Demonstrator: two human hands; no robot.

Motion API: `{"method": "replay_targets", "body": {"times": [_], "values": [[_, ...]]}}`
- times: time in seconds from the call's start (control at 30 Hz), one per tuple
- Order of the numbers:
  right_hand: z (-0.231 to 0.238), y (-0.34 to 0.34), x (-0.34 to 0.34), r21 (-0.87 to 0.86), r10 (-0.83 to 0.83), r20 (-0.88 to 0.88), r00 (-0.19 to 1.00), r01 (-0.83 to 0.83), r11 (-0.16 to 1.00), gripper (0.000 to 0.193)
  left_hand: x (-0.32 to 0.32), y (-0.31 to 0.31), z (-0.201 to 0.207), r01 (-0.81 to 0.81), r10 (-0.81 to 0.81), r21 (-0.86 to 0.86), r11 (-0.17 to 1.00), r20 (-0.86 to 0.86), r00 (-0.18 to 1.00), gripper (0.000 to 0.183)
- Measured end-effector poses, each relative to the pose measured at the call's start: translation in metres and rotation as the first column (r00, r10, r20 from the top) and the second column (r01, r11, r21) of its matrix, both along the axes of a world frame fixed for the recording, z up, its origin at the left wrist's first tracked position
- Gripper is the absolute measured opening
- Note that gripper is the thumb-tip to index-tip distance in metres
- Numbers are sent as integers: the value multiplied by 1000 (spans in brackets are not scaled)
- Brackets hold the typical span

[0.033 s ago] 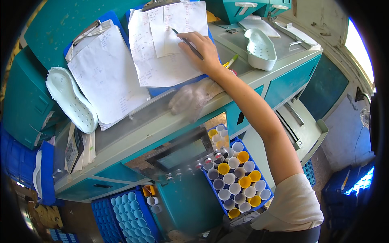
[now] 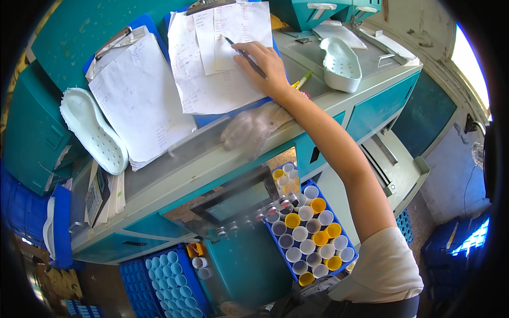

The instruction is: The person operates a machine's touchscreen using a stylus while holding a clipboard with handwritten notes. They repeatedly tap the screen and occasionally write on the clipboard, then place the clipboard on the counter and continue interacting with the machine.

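Observation:
My right hand [image 2: 263, 64] is closed around a dark pen [image 2: 249, 57], its tip on a small paper slip [image 2: 225, 50] that lies over larger written sheets [image 2: 199, 90]. These sheets are clipped to a blue clipboard [image 2: 212, 119] on the counter. Under my right wrist rests a crumpled greyish cloth or glove [image 2: 249, 130]; I cannot tell which. A green-yellow marker [image 2: 302, 80] lies beside the wrist. To the left is a second clipboard with a stack of paper [image 2: 140, 93]. My left hand does not show.
Pale shoe-shaped pieces with holes stand at the left [image 2: 95, 132] and right [image 2: 342, 66] of the counter. Below, a control panel with a screen [image 2: 236, 201] juts out beside a blue crate [image 2: 351, 261] of white and yellow cups. Blue trays [image 2: 199, 289] of light-blue cups sit lower left.

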State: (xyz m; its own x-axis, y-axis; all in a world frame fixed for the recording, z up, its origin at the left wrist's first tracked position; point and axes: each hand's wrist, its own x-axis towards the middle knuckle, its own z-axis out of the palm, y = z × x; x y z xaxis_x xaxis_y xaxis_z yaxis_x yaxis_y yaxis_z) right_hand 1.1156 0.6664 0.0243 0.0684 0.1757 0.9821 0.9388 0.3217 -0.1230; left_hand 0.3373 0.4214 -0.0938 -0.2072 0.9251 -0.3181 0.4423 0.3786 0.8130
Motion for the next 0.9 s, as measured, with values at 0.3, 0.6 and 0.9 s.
{"method": "replay_targets", "body": {"times": [0.3, 0.6, 0.9], "values": [[0, 0, 0, -12, -1, 0, 1000, 1, 1000, 23, -1, -1, 1, 22, -22, 8, 1000, -5, 1000, 57], [-1, 0, 1, -9, 4, 6, 1000, -4, 1000, 24, -4, -4, -3, 30, -31, 46, 999, 28, 999, 55], [-1, 1, 1, -16, 12, 6, 1000, -11, 1000, 24, -6, 0, -4, 16, -16, 8, 1000, 28, 999, 54]]}}
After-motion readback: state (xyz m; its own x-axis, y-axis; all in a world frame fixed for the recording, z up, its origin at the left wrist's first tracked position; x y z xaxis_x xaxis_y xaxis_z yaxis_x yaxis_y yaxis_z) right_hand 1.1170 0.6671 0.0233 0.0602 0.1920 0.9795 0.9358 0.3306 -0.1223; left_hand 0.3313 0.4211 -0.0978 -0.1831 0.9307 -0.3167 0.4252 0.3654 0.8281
